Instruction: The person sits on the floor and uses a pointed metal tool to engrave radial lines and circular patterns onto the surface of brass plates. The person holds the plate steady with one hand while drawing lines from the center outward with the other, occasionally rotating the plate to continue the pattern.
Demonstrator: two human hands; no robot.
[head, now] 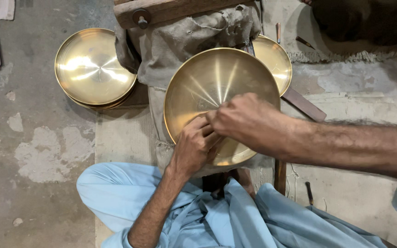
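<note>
Both hands, left hand (194,146) and right hand (242,120), are clenched together against the inside of a brass bowl (221,103) resting on burlap padding (180,43); what they grip is hidden. Right of the stacked brass bowls (93,69), it looks stiff, heavy and slick, best gripped at its rim.

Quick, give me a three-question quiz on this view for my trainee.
1. True or false: both hands rest inside the big brass bowl.
2. Where is the stack of bowls? A) upper left on the floor B) on the person's lap C) under the right hand
3. Fill in: the big bowl sits on a support draped with ____.

Key:
1. True; the left hand and right hand meet on its inner surface near the lower rim.
2. A
3. Sackcloth; a third bowl peeks out behind it on the right.
</note>
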